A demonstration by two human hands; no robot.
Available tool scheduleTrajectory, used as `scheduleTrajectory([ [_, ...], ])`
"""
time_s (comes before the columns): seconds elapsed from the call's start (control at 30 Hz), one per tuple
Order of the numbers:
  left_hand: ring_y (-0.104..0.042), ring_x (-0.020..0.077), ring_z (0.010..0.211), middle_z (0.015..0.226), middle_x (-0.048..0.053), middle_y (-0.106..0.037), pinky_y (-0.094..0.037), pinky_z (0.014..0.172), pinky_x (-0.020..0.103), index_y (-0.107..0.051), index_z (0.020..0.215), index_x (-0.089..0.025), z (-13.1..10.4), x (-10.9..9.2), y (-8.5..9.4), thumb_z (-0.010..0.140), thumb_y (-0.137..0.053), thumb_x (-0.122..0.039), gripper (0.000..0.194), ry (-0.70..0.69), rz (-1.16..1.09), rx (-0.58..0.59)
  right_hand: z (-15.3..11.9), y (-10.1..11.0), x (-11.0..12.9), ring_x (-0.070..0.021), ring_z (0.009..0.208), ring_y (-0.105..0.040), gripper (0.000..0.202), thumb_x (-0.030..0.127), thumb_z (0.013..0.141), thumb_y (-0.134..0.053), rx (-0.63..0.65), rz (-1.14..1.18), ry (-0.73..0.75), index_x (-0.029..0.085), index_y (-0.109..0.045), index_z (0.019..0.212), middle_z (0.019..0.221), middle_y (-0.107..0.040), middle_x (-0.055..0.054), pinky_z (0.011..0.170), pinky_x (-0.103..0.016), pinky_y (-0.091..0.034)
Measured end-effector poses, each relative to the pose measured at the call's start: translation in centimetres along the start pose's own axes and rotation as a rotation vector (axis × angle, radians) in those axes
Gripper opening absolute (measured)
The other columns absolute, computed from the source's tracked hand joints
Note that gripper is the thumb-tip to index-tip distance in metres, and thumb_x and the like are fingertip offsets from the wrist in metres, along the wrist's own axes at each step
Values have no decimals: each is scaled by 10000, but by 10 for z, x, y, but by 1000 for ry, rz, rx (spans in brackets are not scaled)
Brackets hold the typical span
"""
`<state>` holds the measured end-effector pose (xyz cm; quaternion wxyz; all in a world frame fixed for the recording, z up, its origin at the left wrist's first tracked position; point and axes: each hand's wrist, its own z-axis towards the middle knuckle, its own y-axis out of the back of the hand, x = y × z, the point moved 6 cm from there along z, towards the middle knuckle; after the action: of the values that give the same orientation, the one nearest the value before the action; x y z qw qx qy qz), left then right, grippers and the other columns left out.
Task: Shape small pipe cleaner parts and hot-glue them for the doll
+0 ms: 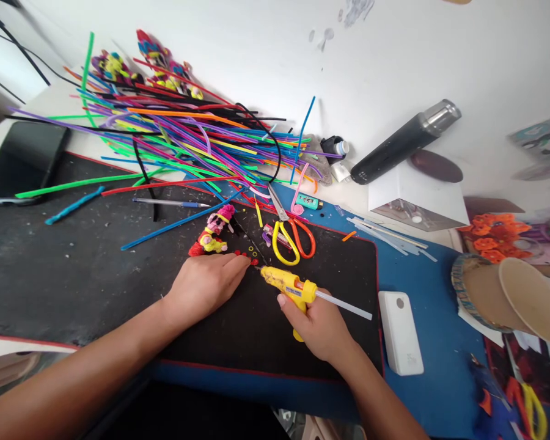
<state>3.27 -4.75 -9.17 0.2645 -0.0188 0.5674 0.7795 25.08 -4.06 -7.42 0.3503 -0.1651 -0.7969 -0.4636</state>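
My right hand (323, 327) is wrapped round a yellow glue gun (286, 284), a clear glue stick (346, 304) jutting from its back. The gun's nozzle points left, close to the fingertips of my left hand (206, 284). Those fingers are pressed together at a small red piece (253, 261) near the nozzle. Just beyond my left hand lies a small pipe-cleaner figure (213, 232) in pink, yellow and red. Small yellow rings (253, 250) lie on the black mat (96, 287) between the figure and the gun.
Scissors (288, 229) with yellow and red handles lie beyond the gun. A large pile of coloured pipe cleaners (187, 134) spreads across the back. A phone (22, 159) is at left; a white power bank (400, 333), black bottle (403, 143) and paper cup (531, 299) stand or lie at right.
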Motion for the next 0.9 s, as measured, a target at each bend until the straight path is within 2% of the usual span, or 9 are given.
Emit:
scheduleTrajectory([
  [0.13, -659, 152, 582, 707, -10, -739, -391, 538, 282, -742, 902, -244, 2, -4, 3, 1106, -531, -288, 296, -39, 23, -5, -5, -1, -13, -180, 581, -618, 418, 525, 1023, -557, -47, 142, -75, 208, -679, 779, 648, -643, -15, 570, -272, -461],
  [0.27, -687, 157, 570, 738, -1, -776, -382, 514, 306, -731, 890, -220, 5, -7, 5, 1135, -505, -289, 340, -83, 66, -28, -4, -3, -21, -155, 493, -542, 483, 616, 1000, -600, -128, 404, -125, 178, -737, 849, 559, -566, 16, 506, -265, -446],
  [0.47, -708, 164, 559, 724, -4, -779, -432, 510, 313, -746, 1004, -194, 1, -11, 8, 1146, -496, -256, 294, -135, 116, -67, 17, 6, -6, -131, 443, -484, 557, 698, 990, -631, -328, 675, -18, 164, -737, 869, 509, -539, 31, 472, -262, -434],
  [0.57, -708, 149, 565, 713, -23, -775, -464, 533, 301, -737, 1095, -184, -3, -20, 23, 1151, -493, -235, 255, -178, 102, -97, 26, 12, -3, -131, 453, -503, 550, 695, 991, -649, -416, 702, 50, 167, -749, 875, 520, -555, 27, 471, -259, -436],
  [0.7, -708, 159, 634, 776, -19, -775, -500, 601, 311, -740, 1126, -194, 8, -29, 51, 1109, -609, -220, 135, -131, 100, -113, 25, 11, -15, -128, 447, -504, 536, 687, 991, -662, -491, 706, 83, 174, -763, 870, 515, -552, 30, 462, -254, -425],
  [0.77, -720, 225, 740, 814, 31, -755, -527, 663, 359, -759, 1059, -187, 21, -31, 55, 1089, -619, -209, 145, -148, 200, -40, 22, 9, -22, -126, 441, -495, 538, 685, 995, -659, -511, 709, 74, 174, -765, 864, 509, -554, 29, 458, -251, -415],
  [0.9, -686, 315, 869, 856, 89, -701, -543, 751, 437, -763, 913, -190, 44, -25, 45, 1027, -623, -136, 189, -173, 374, 113, 17, 7, -29, -135, 454, -513, 517, 666, 1007, -656, -545, 729, 80, 179, -765, 875, 511, -559, 26, 468, -255, -423],
])
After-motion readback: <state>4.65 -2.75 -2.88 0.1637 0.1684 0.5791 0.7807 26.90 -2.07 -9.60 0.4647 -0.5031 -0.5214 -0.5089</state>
